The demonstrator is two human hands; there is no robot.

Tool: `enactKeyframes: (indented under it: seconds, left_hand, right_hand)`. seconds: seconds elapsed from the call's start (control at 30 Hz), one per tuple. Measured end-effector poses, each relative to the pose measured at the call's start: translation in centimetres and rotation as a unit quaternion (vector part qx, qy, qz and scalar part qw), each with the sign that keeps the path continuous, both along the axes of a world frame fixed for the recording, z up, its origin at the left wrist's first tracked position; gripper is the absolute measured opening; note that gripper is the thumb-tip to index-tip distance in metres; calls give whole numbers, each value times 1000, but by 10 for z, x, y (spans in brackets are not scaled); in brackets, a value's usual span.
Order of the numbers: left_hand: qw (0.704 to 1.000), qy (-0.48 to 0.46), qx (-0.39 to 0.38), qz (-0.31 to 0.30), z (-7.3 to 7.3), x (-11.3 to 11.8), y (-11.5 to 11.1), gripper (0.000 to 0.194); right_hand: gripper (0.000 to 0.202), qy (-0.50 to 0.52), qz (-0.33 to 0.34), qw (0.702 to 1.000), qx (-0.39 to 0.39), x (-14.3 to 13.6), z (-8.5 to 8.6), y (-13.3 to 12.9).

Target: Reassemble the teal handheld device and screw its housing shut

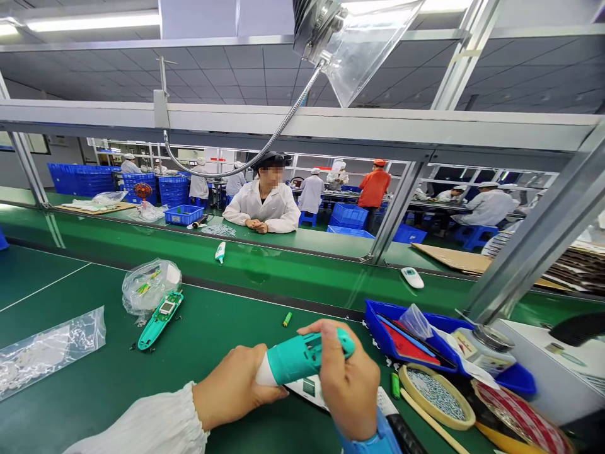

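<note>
A teal and white handheld thermometer (293, 358) is held above the green bench, its slotted teal back facing up. My left hand (234, 383) is closed around its white end. At the teal end my right hand (348, 381) grips it, the thumb lying beside the slotted opening. Whether a battery sits inside that opening I cannot tell. Beneath my hands lies a white device with a small screen (309, 386), partly covered. A green battery (287, 319) rests just beyond the thermometer, and another green battery (396, 385) is to the right of my right hand.
A teal shell with a circuit board (161, 320) and plastic bags (151, 287) lie left. At right stand a blue tray (373, 315) and a round dish of screws (437, 394). A conveyor (307, 265) carries a white device (412, 277). A person (262, 205) sits opposite.
</note>
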State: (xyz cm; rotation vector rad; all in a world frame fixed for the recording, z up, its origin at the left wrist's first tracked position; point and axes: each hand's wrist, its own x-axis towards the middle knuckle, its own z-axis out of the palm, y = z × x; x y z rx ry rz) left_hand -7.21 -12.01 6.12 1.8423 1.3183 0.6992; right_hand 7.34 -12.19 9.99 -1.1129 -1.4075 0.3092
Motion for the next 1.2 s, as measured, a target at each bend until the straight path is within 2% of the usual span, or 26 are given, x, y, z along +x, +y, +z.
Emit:
enactKeyframes:
  seconds: [0.1, 0.2, 0.33, 0.43, 0.57, 0.67, 0.8, 0.87, 1.0, 1.07, 1.2]
  left_hand:
    - [999, 38, 18, -10, 6, 0, -1, 28]
    - [999, 27, 24, -15, 9, 1, 0, 26]
    - [1000, -1, -12, -19, 8, 2, 1, 24]
    - [996, -52, -61, -37, 7, 0, 2, 30]
    - [962, -170, -185, -112, 3, -6, 6, 39]
    - [936, -224, -224, -153, -1, -8, 8, 44]
    - [891, -258, -308, -209, -3, -4, 4, 51]
    - [881, -258, -334, -213, -3, -1, -2, 53]
    - [902, -236, -328, -152, -2, 6, -16, 55]
    - [913, -228, -313, -129, 0, 7, -24, 53]
    - [919, -229, -290, -139, 8, 6, -40, 53]
  right_hand:
    - [36, 72, 11, 996, -45, 7, 5, 5]
    - [37, 84, 24, 995, -55, 11, 5, 8]
    - [38, 65, 51, 994, -75, 14, -2, 16]
    - [39, 89, 58, 990, -93, 15, -6, 22]
    - [41, 157, 57, 978, -127, 18, -6, 25]
    - [39, 199, 68, 967, -143, 19, -8, 24]
    - [36, 189, 129, 964, -134, 17, -13, 20]
    - [37, 164, 151, 967, -127, 16, -14, 18]
    - [37, 115, 142, 977, -106, 16, -7, 11]
    - [36, 123, 135, 978, -103, 17, -1, 6]
    - [34, 168, 134, 969, -125, 12, 8, -6]
